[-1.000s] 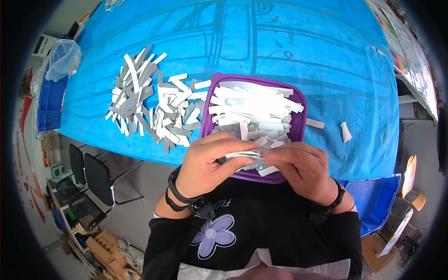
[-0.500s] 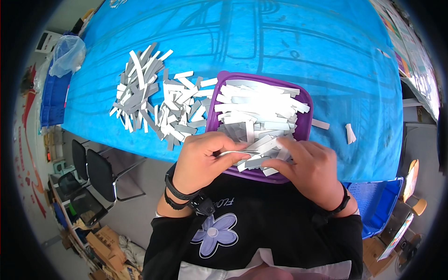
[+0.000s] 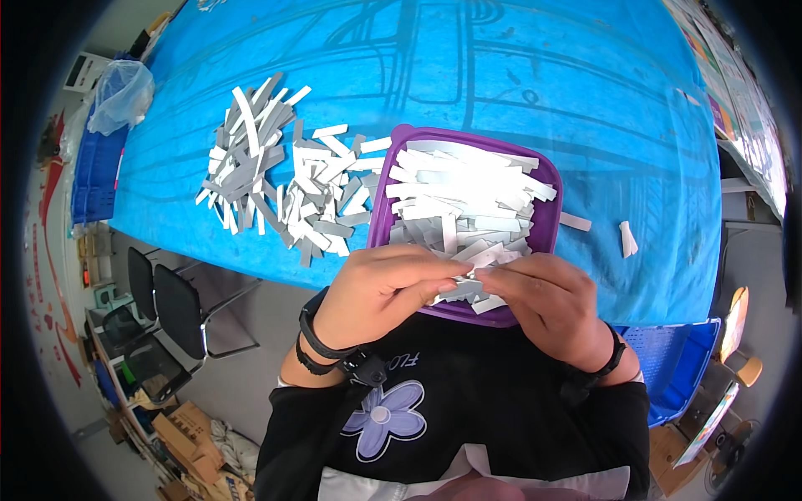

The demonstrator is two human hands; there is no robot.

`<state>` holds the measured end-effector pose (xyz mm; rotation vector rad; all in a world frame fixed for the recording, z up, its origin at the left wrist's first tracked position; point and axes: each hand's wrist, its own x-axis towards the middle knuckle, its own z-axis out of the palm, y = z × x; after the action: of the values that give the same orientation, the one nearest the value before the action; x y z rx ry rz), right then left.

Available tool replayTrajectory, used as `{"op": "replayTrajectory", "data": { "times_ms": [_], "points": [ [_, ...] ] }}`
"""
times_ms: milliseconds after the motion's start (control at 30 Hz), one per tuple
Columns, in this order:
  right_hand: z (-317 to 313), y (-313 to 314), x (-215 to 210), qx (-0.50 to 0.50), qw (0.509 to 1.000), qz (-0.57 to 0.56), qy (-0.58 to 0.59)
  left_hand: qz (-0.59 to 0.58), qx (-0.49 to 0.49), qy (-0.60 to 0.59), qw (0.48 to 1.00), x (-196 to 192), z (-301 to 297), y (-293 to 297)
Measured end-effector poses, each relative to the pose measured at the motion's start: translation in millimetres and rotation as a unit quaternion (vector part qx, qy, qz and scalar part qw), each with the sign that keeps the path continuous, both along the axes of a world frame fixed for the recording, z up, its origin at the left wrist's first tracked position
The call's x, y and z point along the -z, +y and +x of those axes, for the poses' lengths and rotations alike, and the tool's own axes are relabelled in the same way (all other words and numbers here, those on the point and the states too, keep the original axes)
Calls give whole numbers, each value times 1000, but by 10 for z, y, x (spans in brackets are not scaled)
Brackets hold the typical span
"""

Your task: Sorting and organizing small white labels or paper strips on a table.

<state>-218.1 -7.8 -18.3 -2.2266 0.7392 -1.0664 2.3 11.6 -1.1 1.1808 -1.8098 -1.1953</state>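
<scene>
Both hands meet above the near end of a purple plastic tub (image 3: 550,225) filled with white and grey paper strips (image 3: 468,179). My left hand (image 3: 376,288) pinches a few paper strips between thumb and fingers; its fingers now cover most of them. From the right, my right hand (image 3: 551,296) has its thumb and fingertips closed at the other end of these strips, close to the left fingertips. How many strips are held cannot be made out. More strips lie in the tub under the fingers.
On the blue tablecloth (image 3: 568,75), left of the tub, lies a loose pile of grey and white strips (image 3: 251,159) with a smaller heap (image 3: 322,192) beside it. A few single strips (image 3: 628,240) lie to the right. A blue crate (image 3: 672,367) stands below the table's right edge.
My right hand has closed its thumb and fingers and moved slightly left, to the left fingertips. My left hand has shifted slightly right, and the strips it holds have become mostly hidden.
</scene>
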Motion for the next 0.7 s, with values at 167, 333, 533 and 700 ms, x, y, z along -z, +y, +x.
{"op": "replayTrajectory", "data": {
  "times_ms": [167,333,533,700],
  "points": [
    [-27,24,-68,-5,999,23,28,-29,-50,46,997,83,8,35],
    [-6,28,-81,20,999,40,11,18,-67,101,992,111,24,39],
    [-48,37,-109,48,985,162,21,76,-128,114,982,80,-1,39],
    [-82,37,-98,19,982,129,139,50,-104,88,989,118,44,66]
  ]
}}
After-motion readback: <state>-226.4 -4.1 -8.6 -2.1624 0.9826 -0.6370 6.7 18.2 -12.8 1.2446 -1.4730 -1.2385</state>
